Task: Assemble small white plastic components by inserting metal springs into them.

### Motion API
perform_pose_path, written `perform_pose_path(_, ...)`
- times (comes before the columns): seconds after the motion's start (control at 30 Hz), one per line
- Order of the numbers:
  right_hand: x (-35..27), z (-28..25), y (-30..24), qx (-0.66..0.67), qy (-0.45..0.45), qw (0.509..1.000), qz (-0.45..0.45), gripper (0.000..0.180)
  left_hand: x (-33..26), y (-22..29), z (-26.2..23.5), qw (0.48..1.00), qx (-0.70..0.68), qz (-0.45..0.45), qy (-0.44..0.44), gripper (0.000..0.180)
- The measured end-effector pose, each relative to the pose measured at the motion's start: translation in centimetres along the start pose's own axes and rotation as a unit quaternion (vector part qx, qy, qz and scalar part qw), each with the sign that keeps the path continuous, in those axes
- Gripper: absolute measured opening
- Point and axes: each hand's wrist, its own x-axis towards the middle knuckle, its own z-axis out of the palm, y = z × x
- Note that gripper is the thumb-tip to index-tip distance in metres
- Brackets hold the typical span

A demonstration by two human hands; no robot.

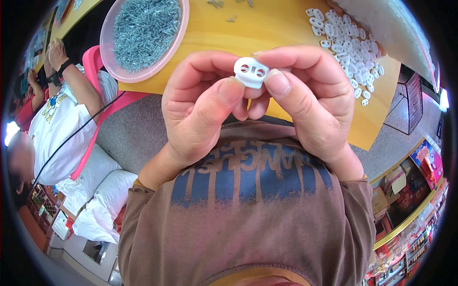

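Note:
Between my two hands, just above the table's near edge, is a small white plastic piece (251, 82) with two round holes and a slot between them. My left hand (202, 97) pinches its left side with thumb and index finger. On the other side, the thumb and index finger of my right hand (312, 93) close on the same piece. The remaining fingers curl in behind it, partly hidden. To the right, a loose pile of similar white plastic pieces (350, 52) lies on the table.
A pink basin (179, 45) full of small metal screws (145, 33) stands at the table's left. A few loose screws (231, 19) lie on the yellow wooden table (210, 35). A large white bag (396, 28) borders the pile. A co-worker (62, 119) sits left, by white sacks (102, 205).

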Motion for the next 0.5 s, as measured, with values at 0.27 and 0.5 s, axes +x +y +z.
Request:
perform_pose_path(0.27,0.3,0.8,-0.6,0.033,0.031,0.998,0.031,0.016,0.3,0.4,0.4,1.000,-0.009,0.008,0.003,0.021)
perform_pose_path(0.5,0.7,0.8,-1.3,0.078,0.046,0.990,0.109,0.016,0.7,0.6,0.6,0.996,0.084,0.012,0.013,0.027)
